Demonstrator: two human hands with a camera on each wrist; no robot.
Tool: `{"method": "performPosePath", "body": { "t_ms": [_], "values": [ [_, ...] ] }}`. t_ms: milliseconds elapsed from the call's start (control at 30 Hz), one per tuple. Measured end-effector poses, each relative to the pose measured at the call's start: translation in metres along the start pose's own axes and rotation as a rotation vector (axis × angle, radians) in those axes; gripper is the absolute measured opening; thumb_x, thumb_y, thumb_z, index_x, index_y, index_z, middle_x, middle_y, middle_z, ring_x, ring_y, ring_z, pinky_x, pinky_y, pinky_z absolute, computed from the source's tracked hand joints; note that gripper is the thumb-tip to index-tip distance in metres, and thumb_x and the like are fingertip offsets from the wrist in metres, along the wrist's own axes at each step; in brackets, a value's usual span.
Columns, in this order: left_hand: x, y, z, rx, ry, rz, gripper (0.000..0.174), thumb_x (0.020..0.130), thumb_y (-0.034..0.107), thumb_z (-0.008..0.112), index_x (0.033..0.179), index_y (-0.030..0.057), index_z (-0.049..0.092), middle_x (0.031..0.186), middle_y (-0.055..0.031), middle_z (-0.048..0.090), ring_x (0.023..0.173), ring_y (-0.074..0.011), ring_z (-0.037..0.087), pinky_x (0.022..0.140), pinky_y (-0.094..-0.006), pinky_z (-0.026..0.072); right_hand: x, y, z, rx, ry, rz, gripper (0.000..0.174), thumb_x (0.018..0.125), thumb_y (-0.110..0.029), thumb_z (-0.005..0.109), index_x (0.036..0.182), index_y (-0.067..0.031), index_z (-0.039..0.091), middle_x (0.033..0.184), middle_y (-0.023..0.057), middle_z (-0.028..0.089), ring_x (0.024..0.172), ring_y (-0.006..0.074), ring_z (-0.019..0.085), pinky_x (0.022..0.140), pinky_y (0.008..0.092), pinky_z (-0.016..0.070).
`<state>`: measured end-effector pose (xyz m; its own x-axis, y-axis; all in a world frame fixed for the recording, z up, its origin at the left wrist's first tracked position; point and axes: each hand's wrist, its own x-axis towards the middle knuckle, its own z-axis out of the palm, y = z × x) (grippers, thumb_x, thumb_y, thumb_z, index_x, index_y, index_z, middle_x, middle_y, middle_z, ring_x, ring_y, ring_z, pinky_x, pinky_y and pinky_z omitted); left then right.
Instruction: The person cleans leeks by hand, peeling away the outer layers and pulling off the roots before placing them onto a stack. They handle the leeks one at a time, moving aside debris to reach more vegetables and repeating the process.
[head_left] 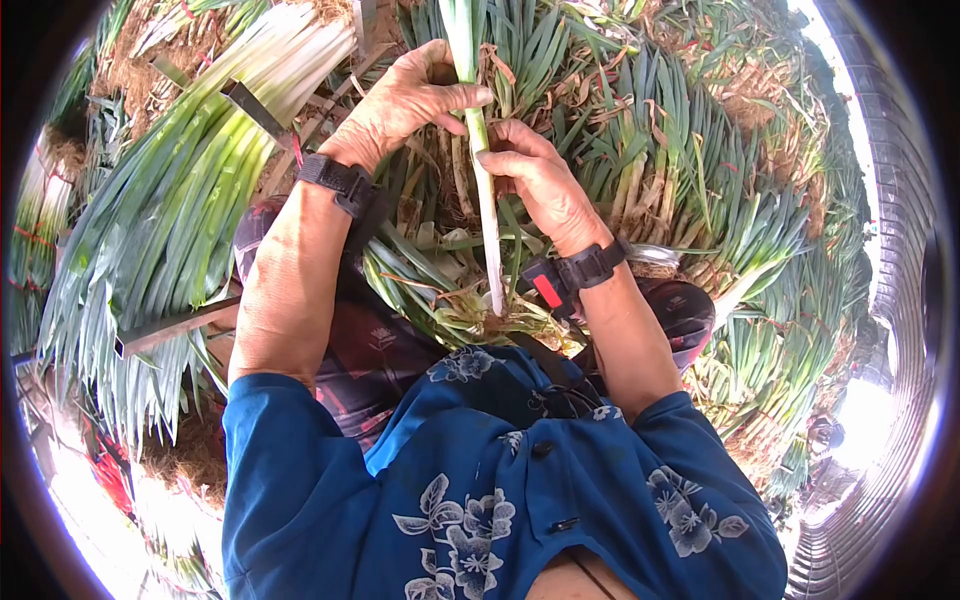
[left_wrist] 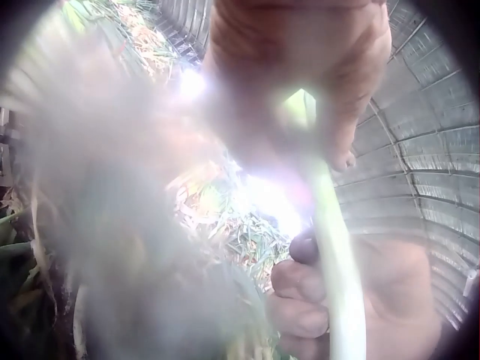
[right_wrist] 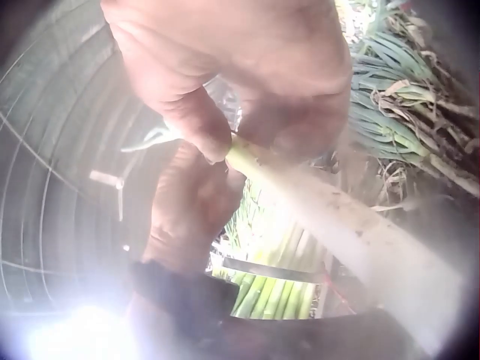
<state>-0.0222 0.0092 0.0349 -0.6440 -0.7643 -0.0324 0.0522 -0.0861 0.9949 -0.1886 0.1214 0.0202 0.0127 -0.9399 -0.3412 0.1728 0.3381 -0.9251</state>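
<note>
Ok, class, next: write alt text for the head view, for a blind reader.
A left hand and right hand hold one long green-and-white stalk. The person wears a blue floral shirt. Pale-stemmed leafy stalks lie at left, with leafy plants beyond.

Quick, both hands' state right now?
Left hand: closed, pinching the stalk between thumb and fingers.
Right hand: closed, pinching the same stalk just below the left hand, toward its white end.
</note>
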Motion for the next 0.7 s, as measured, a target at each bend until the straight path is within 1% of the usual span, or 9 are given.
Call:
{"method": "performPosePath", "body": {
  "t_ms": [67, 133, 233, 333, 433, 500, 533, 600, 700],
  "values": [
    [0.0, 0.0, 0.0, -0.01, -0.005, -0.016, 0.051, 0.08, 0.024, 0.079, 0.12, 0.0045, 0.055, 0.102, -0.0048, 0.065, 0.075, -0.0132, 0.066, 0.063, -0.0244, 0.0546, 0.0, 0.001, -0.003, 0.066, -0.017, 0.027, 0.018, 0.083, -0.015, 0.065, 0.097, -0.0058, 0.06, 0.084, 0.001, 0.06, 0.076, 0.0115, 0.056, 0.068, 0.0262, 0.0441],
    [0.002, -0.005, 0.0, -0.019, 0.007, -0.005, 0.05, 0.08, 0.024, 0.079, 0.12, 0.0041, 0.055, 0.1, -0.0049, 0.065, 0.074, -0.0132, 0.066, 0.063, -0.0237, 0.0549, 0.0, 0.002, -0.008, 0.048, -0.033, 0.03, 0.017, 0.083, -0.016, 0.066, 0.096, -0.0068, 0.061, 0.084, 0.0003, 0.06, 0.075, 0.0109, 0.056, 0.068, 0.0261, 0.0434],
    [0.009, -0.02, 0.0, -0.127, 0.009, 0.041, 0.048, 0.081, 0.023, 0.078, 0.118, 0.0035, 0.055, 0.099, -0.0051, 0.064, 0.073, -0.012, 0.065, 0.061, -0.022, 0.0555, 0.001, 0.004, -0.013, 0.044, -0.052, 0.047, 0.014, 0.083, -0.016, 0.067, 0.093, -0.0081, 0.062, 0.081, -0.0007, 0.059, 0.071, 0.0101, 0.055, 0.065, 0.0259, 0.0423],
    [0.008, -0.022, -0.001, -0.173, -0.009, -0.03, 0.049, 0.076, 0.02, 0.082, 0.113, 0.0023, 0.055, 0.097, -0.0057, 0.061, 0.085, -0.0173, 0.065, 0.063, -0.027, 0.0588, -0.001, 0.005, -0.013, 0.113, -0.067, 0.081, 0.009, 0.083, -0.013, 0.067, 0.09, -0.0089, 0.063, 0.078, -0.0013, 0.06, 0.066, 0.0094, 0.053, 0.06, 0.0253, 0.0412],
    [0.008, -0.024, 0.001, -0.175, -0.024, -0.036, 0.047, 0.076, 0.02, 0.082, 0.111, 0.0017, 0.055, 0.094, -0.0055, 0.061, 0.083, -0.0167, 0.065, 0.063, -0.0269, 0.0588, -0.004, 0.008, -0.009, 0.203, -0.058, 0.114, 0.007, 0.082, -0.011, 0.068, 0.086, -0.0095, 0.063, 0.074, -0.0018, 0.06, 0.06, 0.0086, 0.052, 0.053, 0.0242, 0.0394],
    [0.009, -0.029, 0.002, -0.161, -0.02, -0.045, 0.044, 0.079, 0.02, 0.08, 0.111, 0.0035, 0.055, 0.095, -0.0039, 0.061, 0.081, -0.013, 0.064, 0.061, -0.0228, 0.0568, -0.006, 0.01, -0.007, 0.25, -0.024, 0.128, 0.007, 0.08, -0.008, 0.069, 0.083, -0.0093, 0.062, 0.072, -0.0016, 0.06, 0.056, 0.0075, 0.051, 0.051, 0.023, 0.0394],
    [0.009, -0.03, 0.002, -0.152, -0.018, -0.049, 0.042, 0.08, 0.021, 0.079, 0.111, 0.0045, 0.055, 0.096, -0.0031, 0.061, 0.081, -0.0112, 0.064, 0.06, -0.0208, 0.0558, -0.008, 0.009, -0.005, 0.196, -0.006, 0.093, 0.008, 0.081, -0.008, 0.068, 0.083, -0.0099, 0.061, 0.072, -0.002, 0.06, 0.057, 0.0077, 0.051, 0.052, 0.023, 0.0396],
    [0.009, -0.031, 0.002, -0.1, 0.014, -0.061, 0.042, 0.08, 0.021, 0.079, 0.111, 0.0047, 0.055, 0.095, -0.0031, 0.061, 0.081, -0.0112, 0.064, 0.06, -0.021, 0.0557, -0.01, 0.009, -0.001, 0.088, 0.027, 0.023, 0.01, 0.082, -0.008, 0.067, 0.083, -0.0111, 0.058, 0.072, -0.0028, 0.058, 0.06, 0.0081, 0.051, 0.056, 0.0229, 0.0401],
    [0.01, -0.034, 0.003, -0.038, 0.039, -0.069, 0.042, 0.08, 0.022, 0.079, 0.111, 0.005, 0.055, 0.095, -0.0031, 0.061, 0.082, -0.0115, 0.063, 0.06, -0.0213, 0.0558, -0.006, 0.017, 0.002, -0.206, 0.123, -0.207, 0.01, 0.083, -0.01, 0.067, 0.084, -0.0092, 0.057, 0.076, -0.0022, 0.058, 0.065, 0.0065, 0.051, 0.06, 0.0214, 0.0404]
  ]
}}
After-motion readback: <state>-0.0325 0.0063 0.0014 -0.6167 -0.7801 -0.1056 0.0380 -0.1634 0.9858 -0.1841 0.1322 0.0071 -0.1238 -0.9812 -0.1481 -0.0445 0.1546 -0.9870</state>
